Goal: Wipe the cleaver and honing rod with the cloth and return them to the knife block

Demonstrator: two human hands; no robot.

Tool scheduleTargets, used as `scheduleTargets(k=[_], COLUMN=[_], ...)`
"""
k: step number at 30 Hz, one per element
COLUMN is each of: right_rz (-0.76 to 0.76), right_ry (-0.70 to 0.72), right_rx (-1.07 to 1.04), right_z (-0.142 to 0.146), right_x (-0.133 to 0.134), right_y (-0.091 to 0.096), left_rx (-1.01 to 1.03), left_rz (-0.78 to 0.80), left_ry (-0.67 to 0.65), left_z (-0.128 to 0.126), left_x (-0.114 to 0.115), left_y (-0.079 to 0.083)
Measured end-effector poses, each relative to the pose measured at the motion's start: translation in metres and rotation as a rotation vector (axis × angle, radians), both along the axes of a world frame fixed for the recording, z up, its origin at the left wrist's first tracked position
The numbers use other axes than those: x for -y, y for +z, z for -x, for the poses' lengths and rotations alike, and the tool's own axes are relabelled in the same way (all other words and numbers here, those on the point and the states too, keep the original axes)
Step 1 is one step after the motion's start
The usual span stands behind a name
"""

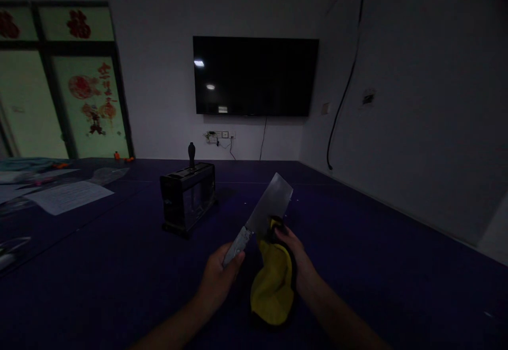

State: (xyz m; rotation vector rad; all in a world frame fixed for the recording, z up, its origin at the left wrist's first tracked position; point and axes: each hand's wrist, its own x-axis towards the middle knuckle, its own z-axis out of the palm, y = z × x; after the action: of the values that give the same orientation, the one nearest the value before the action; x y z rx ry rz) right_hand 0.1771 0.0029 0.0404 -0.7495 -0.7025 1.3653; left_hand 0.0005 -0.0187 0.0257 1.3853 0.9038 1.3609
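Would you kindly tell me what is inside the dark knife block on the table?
One black handle sticks up from the knife block; its blade is hidden inside. The rest of the inside is too dark to judge.

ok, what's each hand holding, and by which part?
Left hand grips the broad steel cleaver by its handle, blade tilted up. Right hand holds a yellow cloth by its top end, at the blade's lower edge.

I see a steel-grey cleaver (pixel 270 204), a yellow cloth (pixel 272 286) with black trim, a black knife block (pixel 186 199) and a deep purple tabletop (pixel 357 265).
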Motion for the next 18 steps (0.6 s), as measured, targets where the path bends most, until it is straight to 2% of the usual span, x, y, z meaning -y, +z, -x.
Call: scheduleTargets(k=[4,7,10,18], right_rz=[0.026,0.053,0.061,0.070], right_ry=[-0.038,-0.062,-0.059,0.004], right_rx=[0.021,0.035,0.039,0.076], right_z=[0.000,-0.004,-0.009,-0.011], right_x=[0.004,0.001,-0.005,-0.009], right_y=[0.007,0.004,-0.003,-0.008], left_rx=[-0.164,-0.271,-0.285,-0.138], left_rz=[-0.195,-0.321,-0.427,-0.579], left_ry=[0.246,0.404,0.591,0.717], left_z=[0.013,0.027,0.042,0.080], left_x=[0.002,-0.003,-0.014,-0.062], left_y=[0.037,0.075,0.118,0.242])
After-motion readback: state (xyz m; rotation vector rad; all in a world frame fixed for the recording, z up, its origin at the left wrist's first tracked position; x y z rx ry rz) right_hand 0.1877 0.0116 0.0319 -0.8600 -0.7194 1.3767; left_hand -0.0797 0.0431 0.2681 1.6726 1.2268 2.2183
